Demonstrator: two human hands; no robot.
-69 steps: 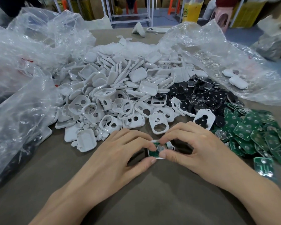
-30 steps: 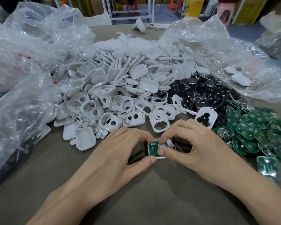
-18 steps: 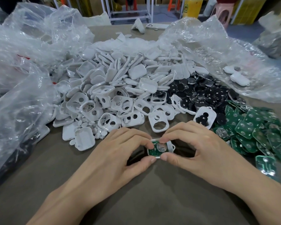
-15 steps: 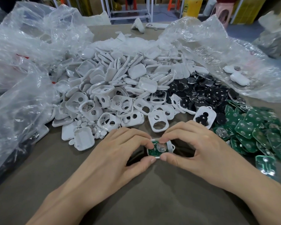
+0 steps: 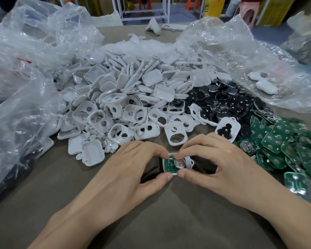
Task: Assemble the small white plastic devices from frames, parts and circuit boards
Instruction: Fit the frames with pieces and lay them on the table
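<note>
- A person's left hand and right hand meet over a small half-built device on a brown table, seen from a head-worn camera
- The device, a white frame holding a green circuit board with a round metal disc on it, sits on the table at centre, just in front of the parts heap
- The left hand pinches the device's left end between thumb at the near edge and forefinger at the far edge
- The right hand pinches the right end, thumb against the near edge and forefinger tip down beside the metal disc
- Behind the hands lies a large heap of white frames and lids, with small white oval buttons scattered at its front
- To the right of that heap lie black discs; a few rest inside one white frame
- Green circuit boards are piled at the right, one lying apart near the right wrist; their white print is too small to read
- Crumpled clear plastic bags flank the table, left and right; two closed white devices rest on the right one
- A white phone lies face down at the table's far edge
- Markings on a yellow container beyond the table are too blurred to read
</note>
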